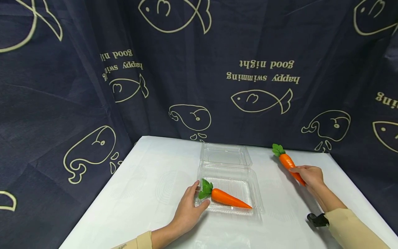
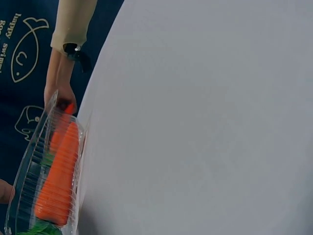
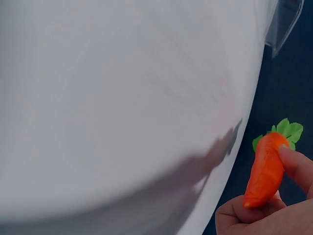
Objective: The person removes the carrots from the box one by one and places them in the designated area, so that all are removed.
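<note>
In the head view my right hand [image 1: 311,175] pinches an orange toy carrot [image 1: 286,160] between thumb and fingers, its leafy green top pointing away from me. The right wrist view shows that carrot [image 3: 266,169] with the thumb along its side. A second carrot [image 1: 230,198] lies in the near half of a clear plastic clamshell box [image 1: 255,186], leaves toward the left. My left hand [image 1: 189,209] is at the box's near left corner, thumb and fingers spread around the rim. From the left wrist, the carrot [image 2: 58,181] shows through the ribbed box wall.
The box's lid [image 1: 226,154] lies folded back, away from me. Everything is on a white table [image 1: 149,186]. A dark blue cloth [image 1: 217,62] with fish and whale drawings hangs behind and at the sides. A black strap [image 1: 318,220] sits at my right wrist.
</note>
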### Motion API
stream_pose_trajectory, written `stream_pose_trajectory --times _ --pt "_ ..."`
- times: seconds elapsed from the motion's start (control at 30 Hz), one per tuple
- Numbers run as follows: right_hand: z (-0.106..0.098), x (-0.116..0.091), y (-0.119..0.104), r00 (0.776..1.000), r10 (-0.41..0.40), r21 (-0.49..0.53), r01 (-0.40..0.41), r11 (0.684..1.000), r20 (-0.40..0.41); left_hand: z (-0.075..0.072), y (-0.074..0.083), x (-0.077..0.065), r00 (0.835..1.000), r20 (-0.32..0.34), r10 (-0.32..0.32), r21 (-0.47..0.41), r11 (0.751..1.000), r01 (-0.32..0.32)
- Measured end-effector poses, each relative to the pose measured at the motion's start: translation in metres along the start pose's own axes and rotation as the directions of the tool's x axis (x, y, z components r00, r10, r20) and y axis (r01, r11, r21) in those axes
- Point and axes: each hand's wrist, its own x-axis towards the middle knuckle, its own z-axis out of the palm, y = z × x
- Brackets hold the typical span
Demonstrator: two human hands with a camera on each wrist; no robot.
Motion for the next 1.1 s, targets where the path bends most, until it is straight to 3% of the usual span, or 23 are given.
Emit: stream_pose_trajectory --times 0.47,1.1 --pt "-0.007 0.015 0.012 0.988 0.13 0.008 -0.13 0.992 -0.081 0.0 -0.002 0.0 1.0 0.004 0.005 -0.001 1.0 -0.005" --pt "-0.012 0.023 0.025 0.977 0.182 0.05 -0.177 0.983 -0.11 0.0 -0.003 0.0 1.0 0.008 0.013 -0.003 1.0 -0.013"
